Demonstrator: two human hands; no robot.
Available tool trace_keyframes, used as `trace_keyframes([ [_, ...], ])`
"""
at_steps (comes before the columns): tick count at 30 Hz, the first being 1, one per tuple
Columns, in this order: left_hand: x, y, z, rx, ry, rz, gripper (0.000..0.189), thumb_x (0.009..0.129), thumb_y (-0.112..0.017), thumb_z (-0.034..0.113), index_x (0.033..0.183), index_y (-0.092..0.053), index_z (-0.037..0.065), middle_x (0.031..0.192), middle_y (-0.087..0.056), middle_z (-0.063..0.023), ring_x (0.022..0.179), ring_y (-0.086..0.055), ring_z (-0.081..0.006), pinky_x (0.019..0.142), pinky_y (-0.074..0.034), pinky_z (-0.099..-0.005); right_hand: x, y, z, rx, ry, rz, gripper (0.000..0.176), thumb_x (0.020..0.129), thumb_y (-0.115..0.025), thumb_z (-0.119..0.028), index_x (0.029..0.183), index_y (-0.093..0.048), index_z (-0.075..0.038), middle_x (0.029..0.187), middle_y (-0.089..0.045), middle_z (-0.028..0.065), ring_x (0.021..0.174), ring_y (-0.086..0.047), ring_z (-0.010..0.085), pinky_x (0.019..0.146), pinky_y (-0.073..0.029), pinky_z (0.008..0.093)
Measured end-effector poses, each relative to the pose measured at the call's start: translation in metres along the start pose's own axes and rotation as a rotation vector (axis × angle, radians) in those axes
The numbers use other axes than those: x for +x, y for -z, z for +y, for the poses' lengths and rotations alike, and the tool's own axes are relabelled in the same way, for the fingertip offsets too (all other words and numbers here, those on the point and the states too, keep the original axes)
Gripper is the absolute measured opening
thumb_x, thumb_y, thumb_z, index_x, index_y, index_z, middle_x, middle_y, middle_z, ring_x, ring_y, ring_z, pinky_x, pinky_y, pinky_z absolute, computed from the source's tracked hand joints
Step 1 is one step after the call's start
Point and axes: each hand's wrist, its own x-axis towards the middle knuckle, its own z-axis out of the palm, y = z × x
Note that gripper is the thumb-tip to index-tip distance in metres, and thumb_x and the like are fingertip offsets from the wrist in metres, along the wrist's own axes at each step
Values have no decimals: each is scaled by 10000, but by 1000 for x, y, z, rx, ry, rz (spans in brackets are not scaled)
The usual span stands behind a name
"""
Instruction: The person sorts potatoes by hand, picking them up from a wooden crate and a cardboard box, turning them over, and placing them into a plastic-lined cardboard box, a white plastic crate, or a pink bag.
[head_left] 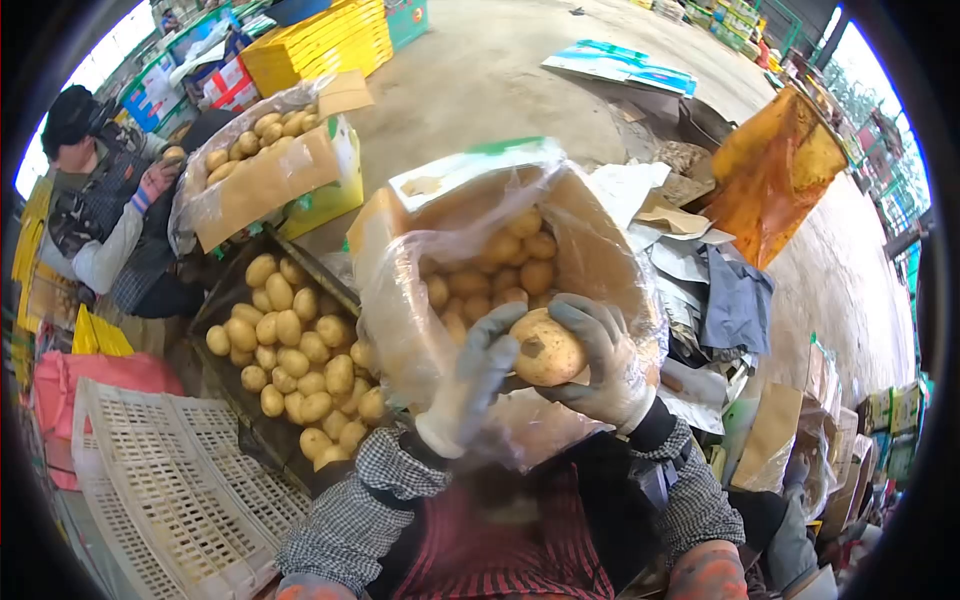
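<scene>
A large potato (pixel 548 347) with a dark spot on its skin is held over the near edge of a cardboard box (pixel 595 215). My gloved right hand (pixel 605 365) grips it from the right, fingers over the top and thumb below. Just left of the potato is my gloved left hand (pixel 470 370), slightly blurred, its fingers stretched out beside the potato. Clear plastic film (pixel 395 300) lines the box, and more potatoes (pixel 490 270) lie deep inside it. A dark crate of loose potatoes (pixel 290 350) stands to the left of the box.
A white slatted plastic crate (pixel 180 480) leans at lower left. Another person (pixel 100 210) at upper left holds a potato beside a second filled box (pixel 265 185). Paper and cardboard scraps (pixel 690 290) and an orange-stained container (pixel 775 175) are on the right.
</scene>
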Motion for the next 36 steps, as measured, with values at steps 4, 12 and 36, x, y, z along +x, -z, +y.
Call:
trace_keyframes([
  [4, -2, 1, -6, 110, -99, -6, 539, 962, -561, 123, 1435, -360, -39, 1382, -472, -162, 1307, -457, -226, 1104, -368, -347, -1, -7, -2, -107, 88, -36, 838, 570, -897, -195, 1321, -535, -107, 1315, -560, 145, 1117, -557, 380, 964, -471, 472],
  [12, -1, 12, -21, -69, -106, -20, 571, 923, -573, 182, 1447, -404, 31, 1393, -484, -89, 1215, -515, -175, 976, -488, -312, 1, -8, -6, -161, 122, -22, 774, 588, -874, -190, 1289, -554, -124, 1281, -567, 106, 1116, -548, 363, 934, -496, 463],
  [36, -4, 2, -18, -285, 33, 156, 597, 1039, -374, 552, 1395, -476, 84, 1206, -631, -72, 1055, -639, -160, 849, -562, -308, -7, 0, 0, 792, -704, 56, 384, 1031, -518, -282, 1239, -615, 26, 1018, -707, 87, 725, -600, 81, 670, -480, 212],
])
